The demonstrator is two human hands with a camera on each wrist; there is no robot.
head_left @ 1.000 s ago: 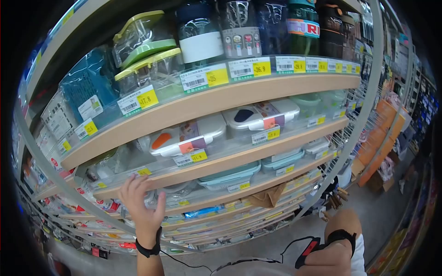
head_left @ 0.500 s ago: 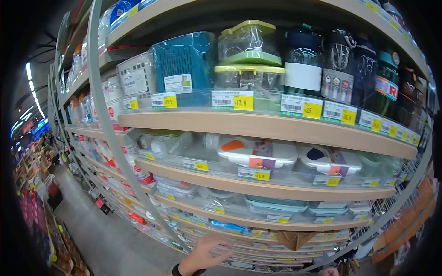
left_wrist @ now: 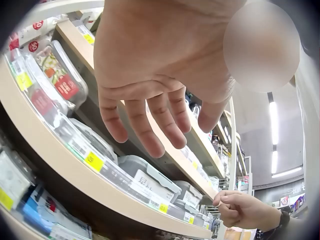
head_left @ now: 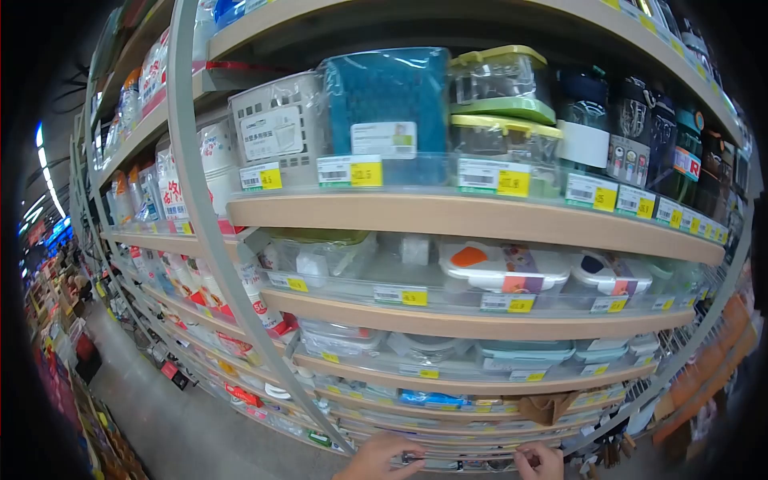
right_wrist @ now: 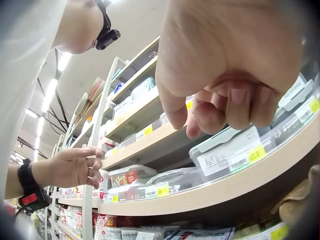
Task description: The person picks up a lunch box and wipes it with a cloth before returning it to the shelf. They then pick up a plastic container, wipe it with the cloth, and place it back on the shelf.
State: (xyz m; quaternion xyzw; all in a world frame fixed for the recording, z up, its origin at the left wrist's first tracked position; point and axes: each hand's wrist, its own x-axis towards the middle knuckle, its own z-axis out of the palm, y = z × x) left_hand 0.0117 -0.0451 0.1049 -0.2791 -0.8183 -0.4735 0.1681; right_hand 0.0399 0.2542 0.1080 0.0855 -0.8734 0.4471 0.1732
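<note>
My left hand (head_left: 382,458) is low in front of the shelf rack, near the bottom of the head view. In the left wrist view its fingers (left_wrist: 145,127) hang loosely bent with nothing in them. To its right is my right hand (head_left: 541,461), apart from it. The right wrist view shows that hand's fingers (right_wrist: 237,107) loosely curled and holding nothing. Behind the hands, pale blue-lidded food boxes (head_left: 524,354) stand on a lower shelf. White-lidded lunch boxes (head_left: 506,268) sit one shelf higher, behind a clear plastic front strip.
On the upper shelf stand a teal basket (head_left: 386,104), clear boxes with yellow lids (head_left: 504,80) and several water bottles (head_left: 584,104). A grey rack post (head_left: 208,216) rises at the left. A brown cloth-like item (head_left: 549,408) hangs from a low shelf. An aisle floor (head_left: 172,400) runs along the left.
The head view has turned left, so the shelves sit farther right. My left hand has come down from the shelf edge. My right hand now shows near the bottom, beside the left.
</note>
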